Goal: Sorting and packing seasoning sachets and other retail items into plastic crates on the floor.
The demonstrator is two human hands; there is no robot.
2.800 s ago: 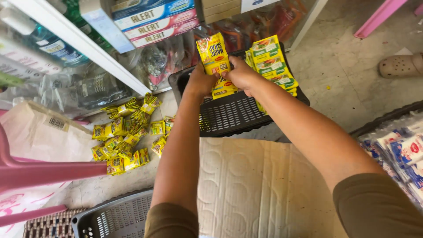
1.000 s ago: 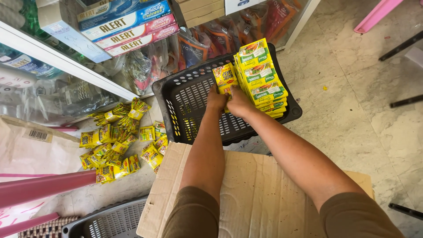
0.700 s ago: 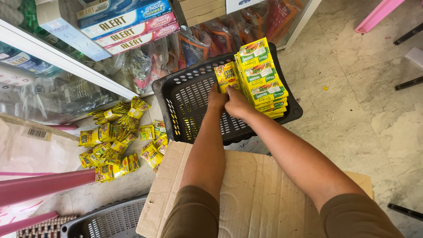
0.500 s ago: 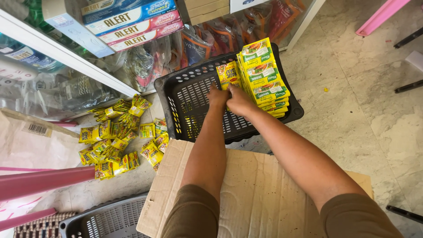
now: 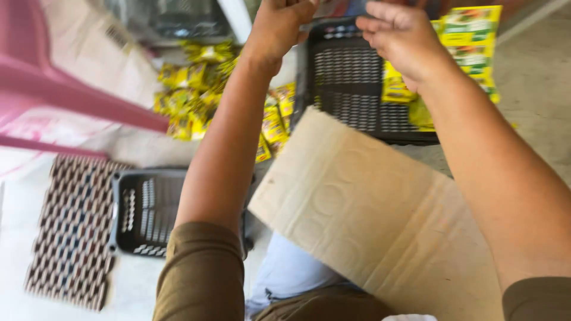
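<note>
Our left hand (image 5: 279, 24) is raised above the near rim of the black basket (image 5: 351, 89). Its fingers are curled together, but the top edge of the frame cuts them off, so we cannot tell whether they grip anything. Our right hand (image 5: 401, 38) hangs just beside it, over the basket interior, fingers bent and loosely drawn in; nothing is visibly clamped in it.

The stacked yellow-and-green packets (image 5: 470, 44) stand inside the basket along its far right wall. One further yellow packet (image 5: 397, 89) lies below the right wrist, on the basket floor. A loose heap of yellow sachets (image 5: 196, 89) lies on the floor to the left of the basket, near a pink chair leg (image 5: 77, 98).

A sheet of cardboard (image 5: 380, 220) rests across our lap, its far corner touching the basket's near edge. A second, smaller black basket (image 5: 148, 211) sits on the floor under the left elbow.

Hazards, in our judgement:
- The right forearm passes close to the stack; a sideways sweep could topple it.
- The cardboard is unsecured; a knee shift could slide it off the lap.
- The view is blurred, so hand placement is uncertain.
</note>
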